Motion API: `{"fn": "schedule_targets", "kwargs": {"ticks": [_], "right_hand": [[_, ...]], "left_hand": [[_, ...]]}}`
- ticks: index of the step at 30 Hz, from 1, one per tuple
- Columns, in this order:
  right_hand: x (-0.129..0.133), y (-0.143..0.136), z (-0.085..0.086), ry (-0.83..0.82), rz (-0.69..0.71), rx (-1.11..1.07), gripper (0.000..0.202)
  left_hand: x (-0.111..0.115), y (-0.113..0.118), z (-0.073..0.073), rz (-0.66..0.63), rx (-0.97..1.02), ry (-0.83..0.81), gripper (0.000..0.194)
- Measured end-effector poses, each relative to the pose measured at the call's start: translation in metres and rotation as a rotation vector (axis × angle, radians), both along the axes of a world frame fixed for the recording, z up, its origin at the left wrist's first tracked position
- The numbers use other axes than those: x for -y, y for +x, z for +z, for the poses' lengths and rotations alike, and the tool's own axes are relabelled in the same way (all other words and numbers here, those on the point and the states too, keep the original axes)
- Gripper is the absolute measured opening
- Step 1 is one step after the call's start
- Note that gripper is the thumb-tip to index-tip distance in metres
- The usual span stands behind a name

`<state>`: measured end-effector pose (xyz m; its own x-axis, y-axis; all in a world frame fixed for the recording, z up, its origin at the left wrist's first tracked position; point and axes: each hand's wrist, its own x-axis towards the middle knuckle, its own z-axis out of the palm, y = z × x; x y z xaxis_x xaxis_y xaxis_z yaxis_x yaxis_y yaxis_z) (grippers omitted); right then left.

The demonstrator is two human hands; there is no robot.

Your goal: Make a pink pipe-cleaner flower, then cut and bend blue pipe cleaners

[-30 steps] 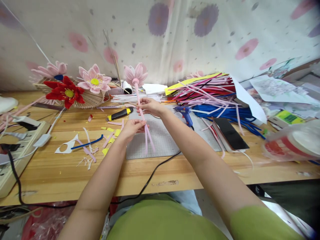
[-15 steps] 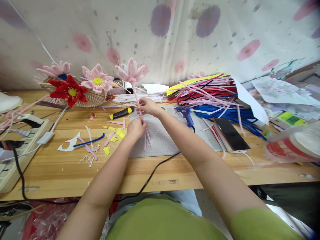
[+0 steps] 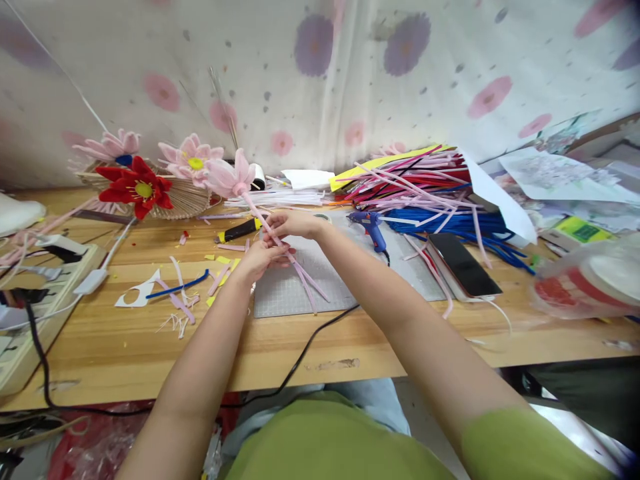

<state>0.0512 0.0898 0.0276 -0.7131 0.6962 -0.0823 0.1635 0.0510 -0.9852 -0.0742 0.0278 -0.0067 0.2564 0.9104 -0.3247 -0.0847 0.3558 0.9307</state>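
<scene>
A pink pipe-cleaner flower is held between both hands, its wrapped stem slanting from the bloom at upper left to loose split ends at lower right. My right hand pinches the stem from above. Just below, my left hand has its fingers closed around the same stem. The loose pink ends hang over a grey cutting mat. Close to the left hand lies a black and yellow utility knife.
A blue glue gun lies on the mat's right side, near a phone and piled pipe cleaners. Finished flowers, one red, stand at left. A power strip sits at the left edge. A black cord crosses the front.
The flower has tipped left and down, so its stem leans more and its loose ends have swung right. Both hands have shifted slightly with it, still on the stem.
</scene>
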Motion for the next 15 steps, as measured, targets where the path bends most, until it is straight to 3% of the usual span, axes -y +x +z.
{"fn": "schedule_targets", "kwargs": {"ticks": [5, 8, 11, 15], "right_hand": [[0.003, -0.006, -0.016, 0.224, -0.251, 0.017, 0.014], [0.012, 0.005, -0.030, 0.214, -0.397, 0.038, 0.011], [0.029, 0.025, -0.042, 0.180, -0.407, 0.055, 0.014], [0.053, 0.042, -0.049, 0.285, -0.325, 0.117, 0.027]], "left_hand": [[0.001, 0.003, -0.011, 0.161, 0.029, 0.042, 0.008], [0.005, 0.004, -0.016, 0.247, 0.089, 0.062, 0.008], [0.008, 0.004, -0.017, 0.307, 0.102, 0.098, 0.011], [0.010, 0.006, -0.017, 0.319, 0.102, 0.142, 0.016]]}}
